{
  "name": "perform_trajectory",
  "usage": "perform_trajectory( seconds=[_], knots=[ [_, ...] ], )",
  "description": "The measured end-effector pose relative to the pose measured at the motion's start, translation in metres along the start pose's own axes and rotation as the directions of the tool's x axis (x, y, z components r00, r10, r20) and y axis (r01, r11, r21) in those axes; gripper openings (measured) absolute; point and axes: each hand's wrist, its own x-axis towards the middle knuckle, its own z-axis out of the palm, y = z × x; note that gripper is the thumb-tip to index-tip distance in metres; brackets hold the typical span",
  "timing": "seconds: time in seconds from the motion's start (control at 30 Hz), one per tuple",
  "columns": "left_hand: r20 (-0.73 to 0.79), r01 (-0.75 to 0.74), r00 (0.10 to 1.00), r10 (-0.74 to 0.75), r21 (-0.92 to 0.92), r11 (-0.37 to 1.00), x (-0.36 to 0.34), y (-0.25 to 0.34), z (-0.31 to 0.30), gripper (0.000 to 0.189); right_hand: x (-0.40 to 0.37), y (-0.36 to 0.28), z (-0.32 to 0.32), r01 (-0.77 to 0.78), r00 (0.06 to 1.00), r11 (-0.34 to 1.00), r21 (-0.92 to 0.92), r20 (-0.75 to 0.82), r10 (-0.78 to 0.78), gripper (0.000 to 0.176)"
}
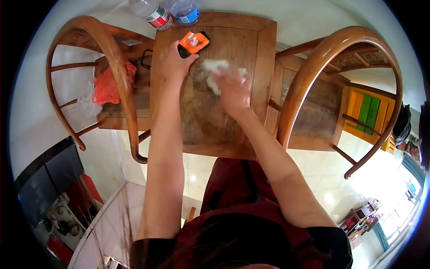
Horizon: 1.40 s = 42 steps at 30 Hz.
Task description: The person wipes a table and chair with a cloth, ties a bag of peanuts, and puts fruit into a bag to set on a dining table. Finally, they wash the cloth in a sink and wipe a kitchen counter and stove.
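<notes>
A small wooden table (215, 130) stands in front of me, its top streaked in places. My left hand (178, 62) is at the table's left side, its fingers around the near left end of a black and orange item (194, 42). At the middle of the tabletop, my right hand (233, 87) lies over a white cloth (216, 66), its fingers spread and blurred by motion. Parts of the cloth show above and beside the fingers; the rest is hidden under the hand.
Two plastic bottles, one with a red label (159, 18) and one with a blue label (188, 17), stand at the back left edge. Wooden chairs flank the table; a red plastic bag (114, 84) lies on the left seat. An orange and green item (368, 112) is at right.
</notes>
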Motion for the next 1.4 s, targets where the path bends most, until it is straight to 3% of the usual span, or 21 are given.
perform_trajectory(
  seconds=[0.1,0.17,0.2,0.23,0.33,0.43,0.53,0.57,0.6,0.67,0.77,0.83,0.87,0.93,0.97,1.03,1.07,1.13,1.2,1.33,1.4],
  knots=[
    [-0.054,-0.114,0.992,0.118,0.075,0.991,0.016,0.001,-0.020,0.066,0.056,0.022,-0.001,-0.332,0.922,0.942,0.049,-0.196,0.334,0.042],
    [-0.142,-0.185,0.971,0.191,0.055,0.981,0.033,-0.016,-0.011,0.069,0.103,0.034,-0.021,-0.517,0.820,0.823,0.237,-0.139,0.555,0.038],
    [-0.157,-0.200,0.966,0.205,0.043,0.979,0.040,-0.023,-0.005,0.070,0.123,0.045,-0.019,-0.523,0.778,0.818,0.241,-0.257,0.573,0.034],
    [-0.173,-0.216,0.960,0.219,0.032,0.976,0.046,-0.029,-0.001,0.071,0.140,0.053,-0.025,-0.528,0.783,0.817,0.233,-0.241,0.574,0.034],
    [-0.217,-0.210,0.953,0.210,0.024,0.977,0.043,-0.034,0.001,0.080,0.152,0.060,-0.021,-0.443,0.885,0.896,0.024,-0.148,0.441,0.045],
    [-0.243,-0.169,0.958,0.153,-0.048,0.984,0.021,-0.028,-0.015,0.081,0.116,0.035,0.007,-0.244,0.933,0.953,-0.180,-0.310,0.180,0.046],
    [-0.238,-0.124,0.968,0.080,-0.176,0.977,-0.022,-0.026,-0.019,0.076,0.036,-0.021,0.023,0.012,0.999,0.963,-0.268,0.047,0.001,0.048],
    [-0.242,-0.154,0.964,0.113,-0.162,0.975,-0.040,-0.016,-0.027,0.071,-0.006,-0.037,0.026,0.165,0.986,0.978,-0.129,0.015,-0.165,0.048],
    [-0.260,-0.165,0.960,0.103,-0.229,0.959,-0.055,-0.017,-0.022,0.070,-0.035,-0.054,0.008,0.239,0.952,0.968,-0.072,0.213,-0.219,0.045],
    [-0.295,-0.192,0.952,0.085,-0.356,0.915,-0.083,-0.028,0.001,0.068,-0.091,-0.053,0.008,0.488,0.851,0.862,0.139,0.145,-0.505,0.042],
    [-0.229,-0.171,0.968,0.099,-0.322,0.931,-0.120,-0.028,-0.012,0.064,-0.092,-0.040,-0.008,0.508,0.743,0.774,0.378,0.262,-0.616,0.035],
    [-0.205,-0.146,0.976,0.073,-0.367,0.919,-0.135,-0.027,-0.021,0.063,-0.062,-0.028,-0.018,0.298,0.906,0.936,0.188,0.253,-0.339,0.031],
    [-0.180,-0.123,0.982,0.055,-0.392,0.912,-0.147,-0.027,-0.024,0.062,-0.042,-0.011,-0.013,0.234,0.972,0.971,-0.049,0.034,-0.232,0.030],
    [-0.192,-0.118,0.980,0.048,-0.376,0.919,-0.167,-0.031,-0.026,0.056,0.023,0.017,-0.040,-0.109,0.987,0.993,-0.055,-0.128,0.101,0.033],
    [-0.194,-0.113,0.980,0.042,-0.371,0.922,-0.179,-0.033,-0.029,0.055,0.047,0.033,-0.035,-0.225,0.929,0.974,0.028,-0.297,0.223,0.032],
    [-0.213,-0.083,0.977,0.012,-0.326,0.942,-0.204,-0.028,-0.040,0.050,0.067,0.057,-0.027,-0.392,0.915,0.916,0.081,-0.068,0.397,0.034],
    [-0.227,-0.063,0.973,-0.033,-0.402,0.913,-0.218,-0.029,-0.035,0.048,0.060,0.049,-0.026,-0.435,0.894,0.898,0.060,-0.091,0.439,0.040],
    [-0.189,0.011,0.976,-0.111,-0.462,0.887,-0.253,-0.024,-0.038,0.046,0.022,0.020,-0.029,-0.418,0.906,0.908,-0.038,-0.094,0.413,0.046],
    [-0.168,0.007,0.981,-0.096,-0.463,0.886,-0.281,-0.025,-0.047,0.047,-0.033,0.002,-0.018,-0.264,0.964,0.962,-0.065,-0.047,0.261,0.052],
    [-0.055,0.142,0.980,-0.193,-0.489,0.861,-0.324,-0.040,-0.063,0.044,-0.154,-0.014,-0.008,0.196,0.974,0.980,0.022,0.107,-0.197,0.059],
    [-0.091,0.140,0.976,-0.198,-0.437,0.889,-0.342,-0.061,-0.063,0.044,-0.182,-0.048,-0.007,0.186,0.959,0.975,0.119,0.194,-0.206,0.053]
  ],
)
